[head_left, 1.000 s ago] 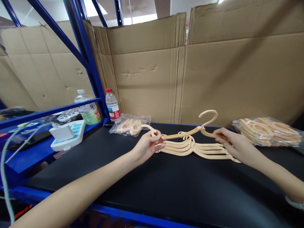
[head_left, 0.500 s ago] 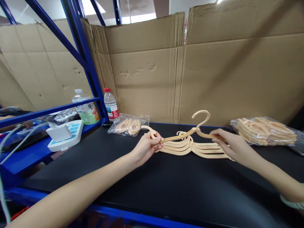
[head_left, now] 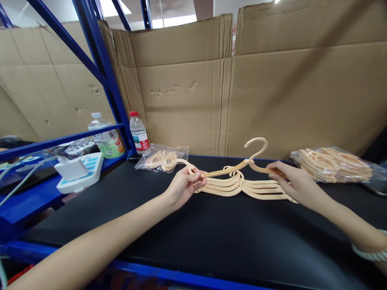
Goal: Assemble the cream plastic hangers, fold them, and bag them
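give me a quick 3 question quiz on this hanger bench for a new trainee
1. True or false: the left hand and the right hand grip opposite ends of the raised hanger.
2. Where does the hanger stack lie? A) on the black table B) inside a bag C) on the blue shelf
3. Fill in: the small bag of parts lies beside the red-capped ____.

Key: 1 true; 2 A; 3 bottle

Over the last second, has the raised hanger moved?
No. The raised hanger keeps its place just above the stack of hangers; only the camera shifted.
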Demonstrator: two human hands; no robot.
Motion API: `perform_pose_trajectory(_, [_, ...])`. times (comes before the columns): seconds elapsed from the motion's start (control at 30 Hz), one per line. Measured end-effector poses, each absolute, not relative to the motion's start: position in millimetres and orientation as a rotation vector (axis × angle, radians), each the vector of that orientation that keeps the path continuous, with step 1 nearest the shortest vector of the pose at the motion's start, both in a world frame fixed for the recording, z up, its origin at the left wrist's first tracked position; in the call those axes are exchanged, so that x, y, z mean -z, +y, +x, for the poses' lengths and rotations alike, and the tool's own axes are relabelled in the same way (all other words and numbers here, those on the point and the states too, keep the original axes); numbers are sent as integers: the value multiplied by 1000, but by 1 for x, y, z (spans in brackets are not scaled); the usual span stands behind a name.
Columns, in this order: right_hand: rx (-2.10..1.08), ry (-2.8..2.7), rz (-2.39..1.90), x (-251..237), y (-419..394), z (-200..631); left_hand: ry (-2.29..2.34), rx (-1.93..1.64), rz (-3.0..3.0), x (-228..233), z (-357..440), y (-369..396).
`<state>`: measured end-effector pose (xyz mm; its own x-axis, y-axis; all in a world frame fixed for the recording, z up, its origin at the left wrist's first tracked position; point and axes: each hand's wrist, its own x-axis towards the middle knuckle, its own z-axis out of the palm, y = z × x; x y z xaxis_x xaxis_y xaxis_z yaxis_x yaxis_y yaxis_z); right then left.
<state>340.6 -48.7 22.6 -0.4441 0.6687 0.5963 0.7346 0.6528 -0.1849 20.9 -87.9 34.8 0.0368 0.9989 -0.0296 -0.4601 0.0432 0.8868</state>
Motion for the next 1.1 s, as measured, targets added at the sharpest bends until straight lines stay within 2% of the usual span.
perform_pose_trajectory(1.1, [120, -2257, -992, -25, -52, 336, 962, -1347, 822, -38, 27, -91])
